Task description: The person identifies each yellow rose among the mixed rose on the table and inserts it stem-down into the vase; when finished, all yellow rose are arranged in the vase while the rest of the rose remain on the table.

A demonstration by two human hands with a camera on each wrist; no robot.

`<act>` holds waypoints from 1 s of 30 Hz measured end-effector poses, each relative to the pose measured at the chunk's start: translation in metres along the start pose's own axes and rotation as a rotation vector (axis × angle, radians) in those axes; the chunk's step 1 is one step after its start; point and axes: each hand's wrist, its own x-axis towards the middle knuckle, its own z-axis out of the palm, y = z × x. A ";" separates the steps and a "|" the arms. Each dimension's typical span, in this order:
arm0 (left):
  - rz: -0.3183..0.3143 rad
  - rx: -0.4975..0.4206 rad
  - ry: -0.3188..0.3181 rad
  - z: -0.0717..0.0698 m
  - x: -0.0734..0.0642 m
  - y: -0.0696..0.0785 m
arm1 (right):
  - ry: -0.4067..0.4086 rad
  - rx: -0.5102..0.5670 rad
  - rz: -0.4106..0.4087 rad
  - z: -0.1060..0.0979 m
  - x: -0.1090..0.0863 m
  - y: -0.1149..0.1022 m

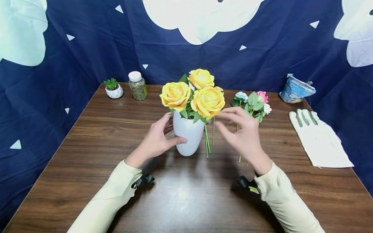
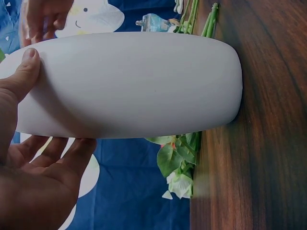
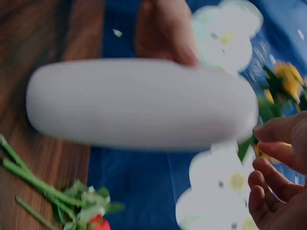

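A white vase [image 1: 188, 134] holds yellow roses [image 1: 208, 102] with green leaves. My left hand [image 1: 155, 136] grips the vase from its left side, thumb [image 2: 24, 72] across the front and fingers behind. To the right of the blooms, my right hand [image 1: 243, 132] has its fingers loosely bent, and nothing shows between them. In the right wrist view its fingertips [image 3: 261, 132] are close to the vase's rim; whether they touch it I cannot tell. Yellow petals [image 3: 288, 79] show beyond that hand.
Behind my right hand lie loose flowers [image 1: 257, 105] in pink, white and blue, with green stems [image 1: 207, 142] near the vase. White gloves [image 1: 320, 139] and a blue pouch [image 1: 295, 90] are at the right. A small potted succulent [image 1: 113, 89] and a jar [image 1: 138, 87] stand back left.
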 end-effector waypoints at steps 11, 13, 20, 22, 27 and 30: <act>-0.012 0.003 -0.004 0.002 -0.002 0.000 | 0.253 0.554 0.357 -0.043 0.010 0.034; -0.005 -0.002 -0.002 0.002 -0.002 0.000 | 0.241 0.576 0.371 -0.043 0.011 0.038; 0.002 0.003 -0.004 0.002 0.000 -0.001 | 0.168 0.642 0.467 -0.041 0.013 0.049; 0.001 0.008 -0.005 0.002 -0.001 -0.001 | 0.132 0.663 0.533 -0.038 0.012 0.054; -0.002 0.015 -0.005 0.001 -0.002 -0.001 | -0.005 0.682 0.707 -0.031 0.009 0.070; 0.002 0.005 -0.009 0.001 -0.002 -0.002 | -0.087 0.668 0.788 -0.026 0.006 0.081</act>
